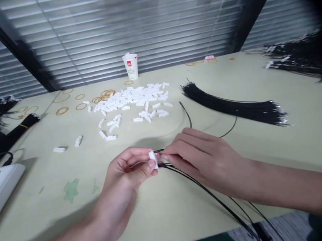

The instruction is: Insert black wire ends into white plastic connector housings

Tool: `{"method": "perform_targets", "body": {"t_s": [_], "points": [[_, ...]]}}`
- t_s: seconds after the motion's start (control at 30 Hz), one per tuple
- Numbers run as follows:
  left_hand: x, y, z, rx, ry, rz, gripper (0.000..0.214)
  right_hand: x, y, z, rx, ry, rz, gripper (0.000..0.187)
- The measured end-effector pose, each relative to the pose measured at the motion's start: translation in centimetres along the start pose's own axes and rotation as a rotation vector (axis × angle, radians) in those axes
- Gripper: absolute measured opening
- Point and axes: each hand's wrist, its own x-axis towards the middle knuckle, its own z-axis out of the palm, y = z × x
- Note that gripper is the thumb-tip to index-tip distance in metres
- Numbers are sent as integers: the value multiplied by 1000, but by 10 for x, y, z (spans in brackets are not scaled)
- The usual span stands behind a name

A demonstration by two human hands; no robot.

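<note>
Between the thumb and fingers of my left hand [129, 169] is a small white plastic connector housing [154, 159]. Several black wires [195, 180] run out of its right side and hang over the table's front edge. My right hand [200, 151] pinches the end of a black wire [159, 153] close to the housing; whether the tip is inside it I cannot tell. Farther back lies a heap of loose white connector housings [135, 96]. To the right rests a thick bundle of cut black wires [232, 104] with bare metal ends.
A paper cup [131, 67] stands at the back by the blinds. Orange rubber bands [104, 96] are scattered near the heap. At the left are a white power bank [0, 192] and bundled black wires [4, 140]; more wires with connectors [301, 58] lie far right.
</note>
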Motion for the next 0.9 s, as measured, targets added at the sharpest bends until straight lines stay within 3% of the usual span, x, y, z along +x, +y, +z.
{"method": "perform_targets", "body": {"t_s": [0.53,0.9], "points": [[-1,0,0,39,-17,5,14,0,0,1,4,6,-32,9],[7,-3,-2,208,-25,195,7,-8,8,22,44,4,-49,10]]}}
